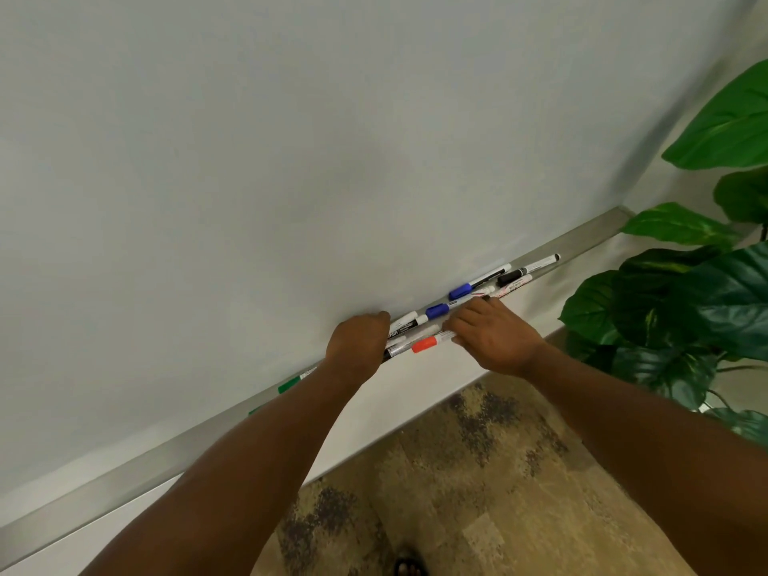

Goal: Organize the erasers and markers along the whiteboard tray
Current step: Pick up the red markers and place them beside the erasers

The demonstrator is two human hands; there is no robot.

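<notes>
Several markers lie bunched on the metal whiteboard tray [137,471]. Among them are a red-capped marker [424,345], two blue-capped markers [437,310] [460,291] and black-capped markers [509,277] farther right. My left hand [357,340] has its fingers curled round the left ends of the bunch. My right hand [492,332] grips the markers just right of the red cap. A green-capped marker [289,385] lies on the tray left of my left wrist. No eraser is in view.
The whiteboard [291,160] fills the upper view. A large leafy plant [685,309] stands at the right, close to the tray's end. Patterned carpet [478,471] and a white wall strip lie below the tray.
</notes>
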